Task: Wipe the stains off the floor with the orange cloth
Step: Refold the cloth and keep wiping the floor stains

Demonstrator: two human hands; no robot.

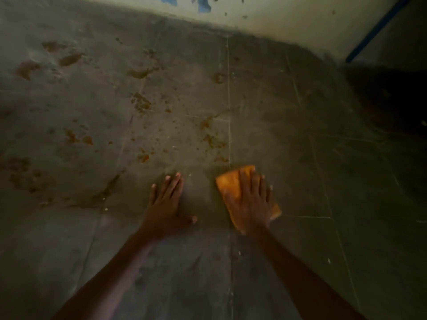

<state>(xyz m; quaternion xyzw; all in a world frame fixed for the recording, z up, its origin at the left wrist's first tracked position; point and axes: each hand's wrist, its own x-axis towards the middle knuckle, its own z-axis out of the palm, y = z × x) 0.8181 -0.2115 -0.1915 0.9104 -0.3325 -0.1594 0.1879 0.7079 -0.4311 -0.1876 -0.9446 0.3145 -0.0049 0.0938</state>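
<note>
An orange cloth [230, 184] lies flat on the dark tiled floor [288, 158], just right of centre. My right hand [250, 202] presses down on it with straight, spread fingers and covers most of it. My left hand [165, 202] rests flat on the bare floor to the left of the cloth, fingers straight and thumb stretched out. Several brown-orange stains [142, 103] are scattered over the tiles ahead and to the left, the nearest ones [212, 139] just beyond the cloth.
A pale wall [288, 12] with peeling blue paint patches runs along the far edge of the floor. A blue strip [379, 26] slants down at the upper right, beside a deep shadowed area. Tile seams cross the floor.
</note>
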